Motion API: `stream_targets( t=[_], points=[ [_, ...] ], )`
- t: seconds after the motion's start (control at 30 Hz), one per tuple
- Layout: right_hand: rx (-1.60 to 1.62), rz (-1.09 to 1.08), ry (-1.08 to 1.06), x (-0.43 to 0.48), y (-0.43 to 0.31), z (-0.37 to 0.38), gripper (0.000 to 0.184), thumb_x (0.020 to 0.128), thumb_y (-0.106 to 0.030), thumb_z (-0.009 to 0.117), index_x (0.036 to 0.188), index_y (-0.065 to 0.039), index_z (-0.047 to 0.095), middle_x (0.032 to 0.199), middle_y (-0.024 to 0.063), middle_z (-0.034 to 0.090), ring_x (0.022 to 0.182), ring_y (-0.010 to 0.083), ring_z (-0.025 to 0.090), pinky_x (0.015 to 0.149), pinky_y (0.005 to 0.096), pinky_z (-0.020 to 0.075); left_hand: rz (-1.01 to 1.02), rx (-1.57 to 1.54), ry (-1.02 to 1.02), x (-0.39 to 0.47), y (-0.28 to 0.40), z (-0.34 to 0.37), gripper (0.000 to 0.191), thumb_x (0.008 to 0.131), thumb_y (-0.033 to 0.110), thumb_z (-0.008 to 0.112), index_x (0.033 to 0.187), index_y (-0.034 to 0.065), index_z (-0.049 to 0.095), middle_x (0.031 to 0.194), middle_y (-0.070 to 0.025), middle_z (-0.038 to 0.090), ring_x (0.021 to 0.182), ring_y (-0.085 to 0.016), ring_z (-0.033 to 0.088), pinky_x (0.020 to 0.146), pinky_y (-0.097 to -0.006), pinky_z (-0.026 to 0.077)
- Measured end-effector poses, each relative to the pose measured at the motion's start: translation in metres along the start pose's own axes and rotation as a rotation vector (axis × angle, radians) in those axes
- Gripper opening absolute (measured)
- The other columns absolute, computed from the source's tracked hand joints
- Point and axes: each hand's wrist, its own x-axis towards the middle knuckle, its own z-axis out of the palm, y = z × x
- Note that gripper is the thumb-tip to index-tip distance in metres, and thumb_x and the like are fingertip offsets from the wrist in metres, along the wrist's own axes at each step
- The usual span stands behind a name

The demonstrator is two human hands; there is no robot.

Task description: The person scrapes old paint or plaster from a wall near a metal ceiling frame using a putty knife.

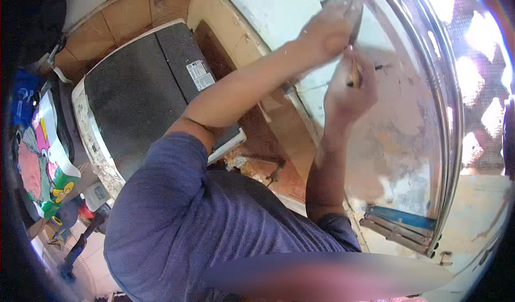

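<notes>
My left hand (pixel 332 24) reaches up and to the right against the pale painted wall. It seems to grip a thin dark flat piece (pixel 328 1), whose corner shows past the fingers. Just below it, my right hand (pixel 350 95) is closed around a tool with a light, wooden-looking handle (pixel 354 74). A narrow dark blade (pixel 356 26) runs beside the left hand; whether it belongs to that handle is hard to tell through the blur. Around both hands the wall (pixel 386 113) carries uneven patches of beige and white.
Metal tubes (pixel 440 101) run along the right beside a bright patterned opening. Blue and brown strips (pixel 398 221) lie at their lower end. To the left stands a dark-lidded appliance (pixel 132 97), possibly a washing machine. A cartoon-printed sheet (pixel 52 157) and a fan (pixel 80 276) are farther left.
</notes>
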Motion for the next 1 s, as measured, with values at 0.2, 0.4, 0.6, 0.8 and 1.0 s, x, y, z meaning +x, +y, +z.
stream_targets(
  t=[0.2,0.4,0.6,0.8,1.0],
  points=[
    [0.0,-0.046,0.072,-0.005,0.006,0.011,0.012,0.089,0.003,0.065,0.1,0.001,0.07,0.093,0.0112,0.074,0.086,0.0172,0.069,0.079,0.0291,0.0538,0.015,-0.069,0.071,0.001,0.009,-0.006,0.047,0.093,0.008,0.047,0.135,-0.012,0.043,0.137,-0.0339,0.047,0.131,-0.048,0.045,0.11,-0.0476,0.041],
    [-0.023,0.09,0.02,0.006,-0.002,0.014,0.009,0.09,0.001,0.065,0.098,0.0,0.07,0.094,0.0116,0.074,0.085,0.0167,0.07,0.076,0.0298,0.0551,0.005,-0.027,0.066,0.009,0.004,-0.009,0.047,0.097,0.012,0.047,0.139,-0.0067,0.042,0.141,-0.0352,0.044,0.134,-0.045,0.045,0.115,-0.0448,0.037],
    [0.066,0.026,0.072,0.005,0.018,0.018,0.01,0.091,0.001,0.065,0.099,0.002,0.07,0.094,0.0131,0.074,0.085,0.0165,0.07,0.077,0.0284,0.0549,0.122,-0.013,0.11,0.015,-0.001,0.002,0.046,0.093,0.007,0.047,0.133,-0.0156,0.045,0.134,-0.0367,0.049,0.131,-0.048,0.046,0.111,-0.0469,0.042],
    [0.047,0.067,0.06,0.004,0.013,0.014,0.016,0.088,0.001,0.066,0.103,0.0,0.071,0.1,0.0113,0.074,0.094,0.0203,0.069,0.085,0.0316,0.0537,0.035,0.051,0.06,0.017,-0.002,0.018,0.044,0.098,0.009,0.042,0.139,-0.0092,0.042,0.144,-0.0337,0.043,0.136,-0.044,0.042,0.115,-0.0435,0.037],
    [-0.034,0.13,-0.041,0.007,0.006,0.005,0.012,0.089,0.002,0.065,0.101,0.001,0.07,0.094,0.0093,0.073,0.084,0.0134,0.066,0.074,0.0277,0.0516,0.069,0.118,0.058,0.002,-0.005,0.016,0.053,0.092,0.008,0.049,0.14,-0.0129,0.039,0.143,-0.0346,0.043,0.134,-0.047,0.042,0.116,-0.0462,0.034]
  ],
)
